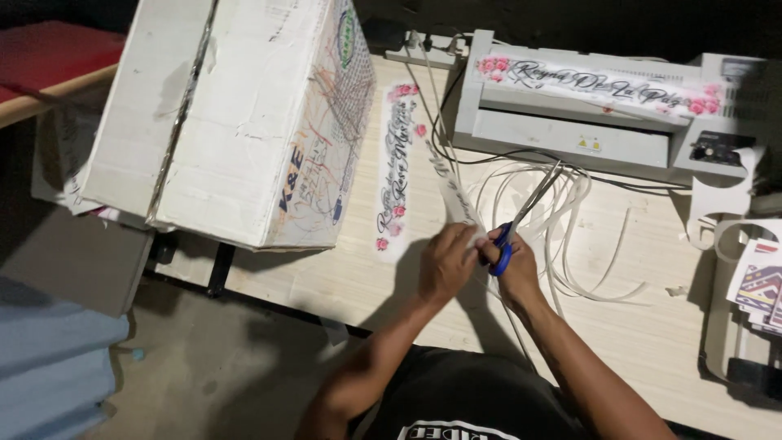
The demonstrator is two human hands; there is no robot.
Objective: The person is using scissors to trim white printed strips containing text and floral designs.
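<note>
My left hand (446, 262) pinches the near end of a long printed paper strip (453, 189) that runs away from me over the wooden table (342, 281). My right hand (511, 262) grips blue-handled scissors (521, 218), fingers through the loops, blades pointing up and right beside the strip. The two hands are nearly touching. A pile of thin white trimmed offcuts (570, 220) curls just beyond and to the right of the scissors.
A large white cardboard box (228, 114) sits at the table's left. A finished flowered lettered strip (397, 167) lies beside it. A grey laminating machine (603, 134) with another printed banner (595, 83) stands at the back. Printed cards (762, 285) lie at the right. Cables (440, 98) cross the table.
</note>
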